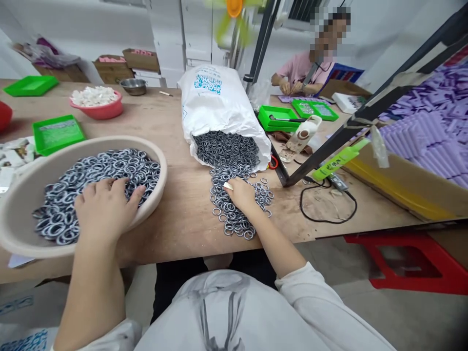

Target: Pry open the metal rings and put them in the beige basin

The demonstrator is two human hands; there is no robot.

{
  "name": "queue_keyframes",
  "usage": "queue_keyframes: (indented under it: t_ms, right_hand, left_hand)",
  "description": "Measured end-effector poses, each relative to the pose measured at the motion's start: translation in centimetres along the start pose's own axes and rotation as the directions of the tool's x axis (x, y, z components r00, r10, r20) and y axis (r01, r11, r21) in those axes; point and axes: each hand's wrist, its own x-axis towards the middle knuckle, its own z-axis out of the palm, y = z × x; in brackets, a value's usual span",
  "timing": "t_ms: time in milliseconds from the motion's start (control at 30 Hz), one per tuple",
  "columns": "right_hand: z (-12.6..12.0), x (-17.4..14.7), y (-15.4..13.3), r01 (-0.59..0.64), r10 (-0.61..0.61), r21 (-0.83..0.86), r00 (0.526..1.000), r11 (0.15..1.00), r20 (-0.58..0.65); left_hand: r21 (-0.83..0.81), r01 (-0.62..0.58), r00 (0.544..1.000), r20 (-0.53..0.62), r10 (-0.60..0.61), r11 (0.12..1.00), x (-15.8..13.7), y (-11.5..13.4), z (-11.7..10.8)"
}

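Observation:
My left hand (106, 209) reaches over the near rim of a wide beige basin (164, 170). Its fingers are apart and lie on dark grey rings (98, 165) that fill much of the basin; some fingertips sink out of sight among them. Over a loose pile of the same rings (234, 226) on the table, my right hand (242, 194) is closed, with a small off-white strip (228, 186) at its fingertips. Behind that hand a white sack (223, 105) lies on its side, its mouth facing me, and rings spill from it.
Green trays (60, 135) and a red bowl of white pieces (97, 108) stand at the left. A slanted dark metal post (329, 146), a cable (327, 222) and a box of purple pieces (420, 141) are at the right. Another person (307, 73) sits across.

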Motion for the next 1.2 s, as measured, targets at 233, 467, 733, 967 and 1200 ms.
queue_keyframes:
  t_ms: [233, 467, 733, 967, 1200]
  right_hand:
    - [0.0, -2.0, 2.8, -0.029, 0.054, 0.207, 0.991, 0.978, -0.12]
    - [0.2, -3.4, 1.9, -0.016, 0.111, 0.933, 0.993, 0.36, -0.026]
    - [0.2, -8.0, -4.5, -0.098, 0.034, 0.993, 0.994, -0.066, 0.101]
    - [0.7, -8.8, -5.4, 0.009, -0.039, 1.0, 0.999, -0.018, -0.01]
    - [-0.2, -8.4, -4.4, -0.046, -0.287, 0.999, 0.957, -0.019, 0.038]
  left_hand:
    - [0.025, -0.146, 0.973, 0.186, 0.139, 0.989, 0.5, -0.8, 0.1]
    - [-0.225, -0.133, 0.931, -0.363, 0.043, 0.965, -1.7, 2.5, 1.3]
    - [-0.963, -0.091, 0.944, -0.002, 0.329, 0.255, -7.7, 11.5, 7.9]
    - [-0.905, 0.316, 0.939, 0.256, 0.228, -0.284, -9.0, 12.5, 8.5]
    - [-0.867, 0.398, 0.866, 0.248, 0.434, -0.299, -9.1, 11.8, 8.2]
